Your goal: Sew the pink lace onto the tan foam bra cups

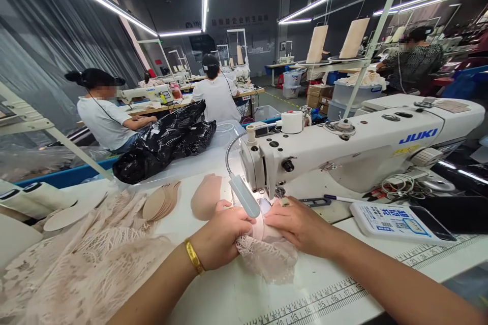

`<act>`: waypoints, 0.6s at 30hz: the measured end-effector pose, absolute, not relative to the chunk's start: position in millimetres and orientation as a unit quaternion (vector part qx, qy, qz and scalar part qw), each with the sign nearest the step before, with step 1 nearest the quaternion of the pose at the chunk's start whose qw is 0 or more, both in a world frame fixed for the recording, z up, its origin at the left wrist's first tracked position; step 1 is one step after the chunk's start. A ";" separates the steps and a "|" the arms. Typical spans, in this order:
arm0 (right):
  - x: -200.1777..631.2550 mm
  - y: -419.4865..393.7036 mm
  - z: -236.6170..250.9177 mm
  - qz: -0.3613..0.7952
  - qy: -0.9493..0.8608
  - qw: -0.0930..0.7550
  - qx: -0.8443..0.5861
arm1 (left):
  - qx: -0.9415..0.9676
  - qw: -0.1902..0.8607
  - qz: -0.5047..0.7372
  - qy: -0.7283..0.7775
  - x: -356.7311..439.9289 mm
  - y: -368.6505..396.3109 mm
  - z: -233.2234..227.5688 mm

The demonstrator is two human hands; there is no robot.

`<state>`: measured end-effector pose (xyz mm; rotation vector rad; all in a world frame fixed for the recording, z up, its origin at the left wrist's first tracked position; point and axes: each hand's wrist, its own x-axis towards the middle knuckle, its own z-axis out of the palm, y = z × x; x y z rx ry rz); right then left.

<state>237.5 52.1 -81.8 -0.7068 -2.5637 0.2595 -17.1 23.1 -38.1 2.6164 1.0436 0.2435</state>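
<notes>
Pink lace piece [267, 256] lies on the white table [244, 294], bunched under the needle end of the white JUKI sewing machine [343, 155], with a padded pink cup [263, 228] at its upper edge. Left hand [223, 236] closed over the left side of the lace, fingers curled, gold bracelet [193, 256] on the wrist. Right hand [299, 226] lies flat, fingers pressing the fabric just right of the needle; it pins the lace rather than gripping it. Hands nearly touching, lace spilling out between and below them.

A small lamp head [244, 195] on a flexible neck hangs just above the left hand's knuckles, so clearance there is tight. Lace hem stops well short of the table's near edge, where a printed ruler strip [316, 299] runs. Open tabletop below the lace.

Left: single moulded cup [206, 195], fanned stack of pads [162, 202], large heap of lace [87, 264] reaching the near edge. Right: snips [314, 202], pen [339, 198], calculator-like device [396, 221]. Behind: black plastic bag [168, 142], thread spool [293, 122].

Room: dim workshop, long ceiling strip lights, rows of sewing stations, three seated workers beyond.
</notes>
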 end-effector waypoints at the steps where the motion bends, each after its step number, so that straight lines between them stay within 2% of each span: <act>1: 237.8 51.4 -81.9 0.102 -0.932 0.233 -0.256 | 0.916 0.144 0.088 0.364 -16.7 23.7 -38.5; 11: 239.4 40.7 -78.1 0.164 -0.944 0.252 -0.139 | 0.944 0.043 0.155 0.287 -16.6 26.1 -48.0; 18: 239.2 41.1 -78.9 0.161 -0.940 0.259 -0.152 | 0.947 -0.009 0.161 0.278 -14.5 27.5 -50.0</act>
